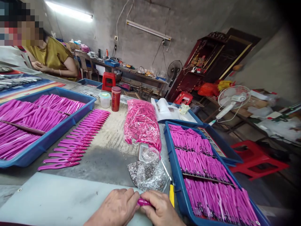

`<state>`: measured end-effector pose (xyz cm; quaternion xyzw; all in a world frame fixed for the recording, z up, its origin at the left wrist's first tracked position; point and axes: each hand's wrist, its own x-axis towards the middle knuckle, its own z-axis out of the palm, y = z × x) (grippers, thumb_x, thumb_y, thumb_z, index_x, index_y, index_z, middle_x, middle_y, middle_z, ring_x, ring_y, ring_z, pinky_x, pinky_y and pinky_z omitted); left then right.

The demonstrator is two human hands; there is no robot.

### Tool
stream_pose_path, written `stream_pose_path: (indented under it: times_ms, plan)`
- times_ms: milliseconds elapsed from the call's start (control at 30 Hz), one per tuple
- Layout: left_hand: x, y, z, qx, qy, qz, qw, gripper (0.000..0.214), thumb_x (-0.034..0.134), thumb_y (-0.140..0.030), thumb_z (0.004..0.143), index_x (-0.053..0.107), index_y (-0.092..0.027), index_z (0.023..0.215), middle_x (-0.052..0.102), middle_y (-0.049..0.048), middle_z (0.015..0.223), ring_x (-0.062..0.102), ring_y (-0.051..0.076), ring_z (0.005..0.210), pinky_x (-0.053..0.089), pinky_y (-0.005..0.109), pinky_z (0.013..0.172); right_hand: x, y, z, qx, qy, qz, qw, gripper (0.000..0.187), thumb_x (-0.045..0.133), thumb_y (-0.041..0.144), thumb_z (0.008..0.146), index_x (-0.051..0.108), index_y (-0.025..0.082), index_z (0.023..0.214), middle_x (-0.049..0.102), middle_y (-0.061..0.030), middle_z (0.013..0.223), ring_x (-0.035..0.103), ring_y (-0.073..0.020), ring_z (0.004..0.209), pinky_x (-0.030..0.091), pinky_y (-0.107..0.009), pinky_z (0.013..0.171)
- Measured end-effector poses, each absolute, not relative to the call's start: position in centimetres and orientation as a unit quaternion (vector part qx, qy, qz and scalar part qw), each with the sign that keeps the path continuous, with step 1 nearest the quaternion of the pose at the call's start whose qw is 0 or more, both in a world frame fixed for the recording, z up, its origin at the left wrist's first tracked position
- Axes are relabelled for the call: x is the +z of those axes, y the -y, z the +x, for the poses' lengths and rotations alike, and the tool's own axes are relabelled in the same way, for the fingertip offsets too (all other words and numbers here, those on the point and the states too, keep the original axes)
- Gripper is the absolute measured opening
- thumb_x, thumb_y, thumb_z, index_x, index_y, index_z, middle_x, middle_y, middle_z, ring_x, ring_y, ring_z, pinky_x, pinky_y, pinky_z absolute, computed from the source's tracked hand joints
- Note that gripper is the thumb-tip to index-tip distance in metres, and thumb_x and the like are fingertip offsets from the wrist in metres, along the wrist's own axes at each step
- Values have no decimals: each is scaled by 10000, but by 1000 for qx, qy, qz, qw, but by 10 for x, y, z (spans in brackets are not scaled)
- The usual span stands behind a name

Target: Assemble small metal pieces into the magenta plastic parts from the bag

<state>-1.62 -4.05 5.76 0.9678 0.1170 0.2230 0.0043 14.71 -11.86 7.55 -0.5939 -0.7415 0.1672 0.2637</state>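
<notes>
Over the near edge of a pale board [68, 197] on the bench [103, 160], my two hands meet around one magenta handle [144, 202]. My left hand [123, 202] curls its fingers over the handle's left end; my right hand [162, 207] pinches the other end between thumb and forefinger, leaving only a short glossy stretch exposed between the two grips. Just beyond, I see clear bags of small metal parts [150, 174], with a yellow-handled tool [171, 196] near my right hand. A row of magenta pieces [74, 155] fans out at left, between the board and a blue tray [54, 135]; a second blue tray [178, 183], packed with similar pieces, stands at right.
</notes>
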Motion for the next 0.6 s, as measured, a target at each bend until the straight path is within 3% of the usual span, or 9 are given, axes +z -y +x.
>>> stream_pose_path:
  times_ms: [300,467,600]
  plan:
    - [54,43,-17,222,-115,968,7,180,307,-120,883,437,-198,787,526,-10,626,520,155,480,352,272,446,76,120,147,176,740,-599,250,455,330,459,901,632,168,724,646,-37,602,598,-148,561,433,-218,533]
    - [56,41,-14,236,-125,963,25,216,276,-146,901,433,-208,765,519,-21,609,512,148,463,351,266,437,68,119,148,171,730,-594,292,471,312,473,898,616,171,703,620,-30,578,568,-133,536,416,-209,511]
    - [57,38,-12,240,-133,961,31,254,238,-172,923,440,-209,773,528,-22,612,537,146,484,373,257,444,66,118,149,186,716,-609,286,361,400,412,873,612,163,720,614,-32,601,562,-142,559,417,-216,521]
